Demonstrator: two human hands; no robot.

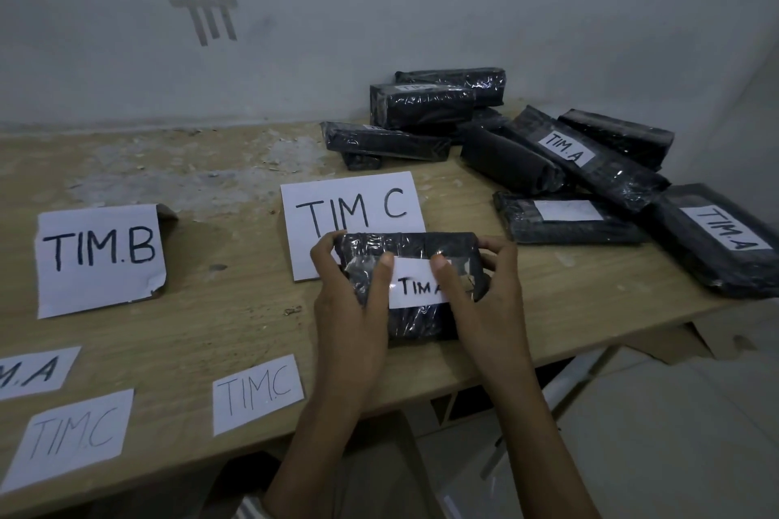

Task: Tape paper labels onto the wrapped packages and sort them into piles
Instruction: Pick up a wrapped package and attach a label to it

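Note:
A black wrapped package (415,318) lies near the table's front edge, partly over the big "TIM C" sheet (352,206). On its top sits a white paper label (415,287) reading "TIM.A". My left hand (352,308) grips the package's left end, its thumb pressing the label's left edge. My right hand (484,295) grips the right end, thumb pressing down on the label's right part. Shiny clear tape covers the label area.
A heap of black wrapped packages (565,156), some labelled "TIM.A", fills the back right of the wooden table (210,320). A "TIM.B" sheet (99,259) lies at left. Loose small labels lie in front: two "TIM.C" (257,392) (71,434) and one "M.A" (29,371). Tape strips (206,4) stick to the wall.

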